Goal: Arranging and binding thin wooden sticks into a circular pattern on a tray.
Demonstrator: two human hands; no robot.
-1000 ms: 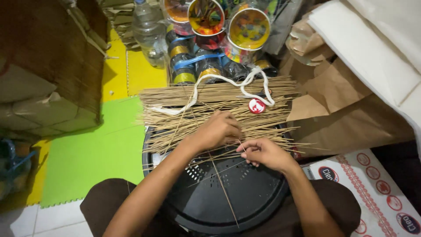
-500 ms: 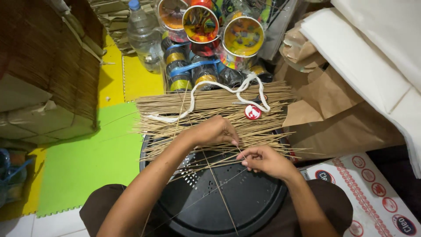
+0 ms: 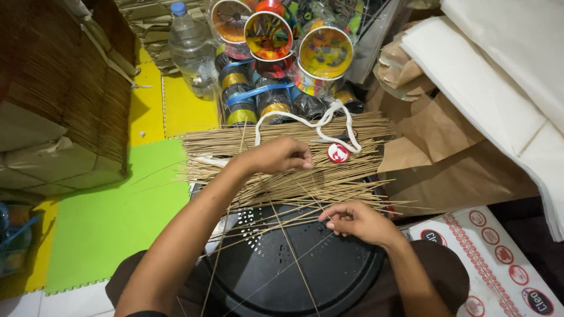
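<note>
A: We start at the right hand. Its fingers are curled in, and the fingertips pinch one or two of the thin sticks where they cross the black perforated tray.

B: And the left hand?

A: Half-closed, knuckles up, resting on top of the stick bundle. We see the fingers bent down onto the sticks, but we cannot tell whether they actually grip any.

B: Where does the bundle lie?

A: Across the far rim of the tray, spread wide from left to right, with loose sticks straying down over the tray toward us.

B: What lies on it?

A: A white cord loops over the far side, and a small round red cap sits just beside the left hand.

B: Further out?

A: Colourful cans and a plastic bottle beyond, brown paper bags to the right, green and yellow floor mats to the left.
</note>
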